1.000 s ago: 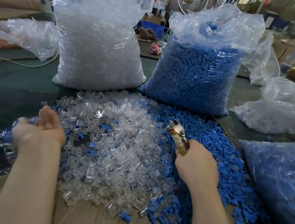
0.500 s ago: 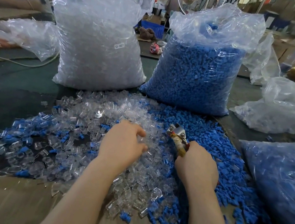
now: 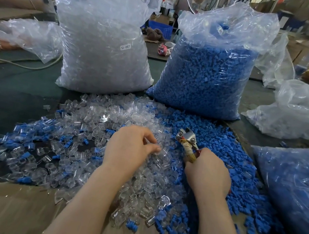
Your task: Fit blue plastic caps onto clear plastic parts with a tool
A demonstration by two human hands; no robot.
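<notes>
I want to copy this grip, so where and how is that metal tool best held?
By its wrapped handles, coming from the near side, as the right hand does: the tool points away, its metal head stays free over the blue caps.

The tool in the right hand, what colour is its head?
Silvery metal head on the tool, seen in the head view.

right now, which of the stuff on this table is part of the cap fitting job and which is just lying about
In the job:
- loose heap of clear plastic parts
- loose heap of blue plastic caps
- metal plier-like tool, in the right hand
- left hand, picking at clear parts

Lying about:
- crumpled clear bag
- white cable
</notes>
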